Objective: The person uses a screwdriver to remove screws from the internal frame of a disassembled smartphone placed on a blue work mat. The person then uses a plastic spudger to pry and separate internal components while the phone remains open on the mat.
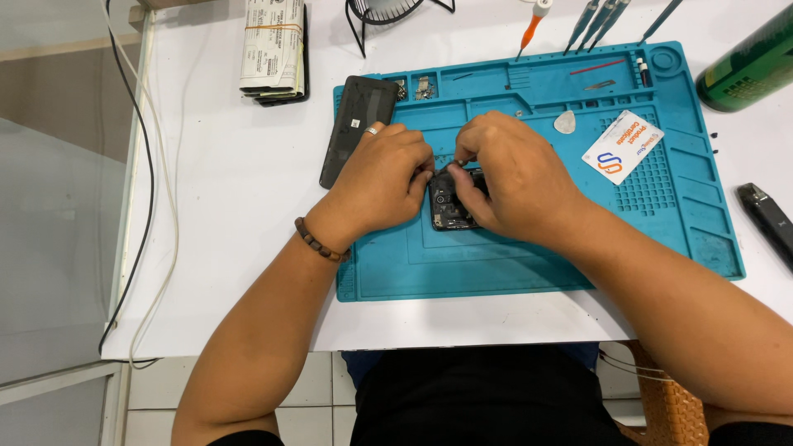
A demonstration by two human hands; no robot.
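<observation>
White tabletop (pixel 231 248): near edge runs just below the mat, left edge carries cables; bare surface lies left of the mat. Teal work mat (pixel 661 223): its near half and right portion are unoccupied, giving the most open room; its rear trays hold small parts and tools. Dark back cover (pixel 351 136): already off, lying tilted across the mat's rear left corner, partly on the tabletop. Opened phone (pixel 450 206): on the mat near centre, inner components exposed, mostly hidden by both hands. Judgement: disassembly is under way, cover removal done, internal work in hand; how much remains inside cannot be told.

Left hand (pixel 380 177): curled, fingertips pressing the phone's left edge and steadying it. Right hand (pixel 512 177): fingertips pinched at the phone's upper end on something too small to identify.

White card (pixel 621 147) and grey pick (pixel 565 122) lie just right of the right hand, apart from it. Green bottle (pixel 747 62) and black device (pixel 768 219) sit off the mat's right edge.
</observation>
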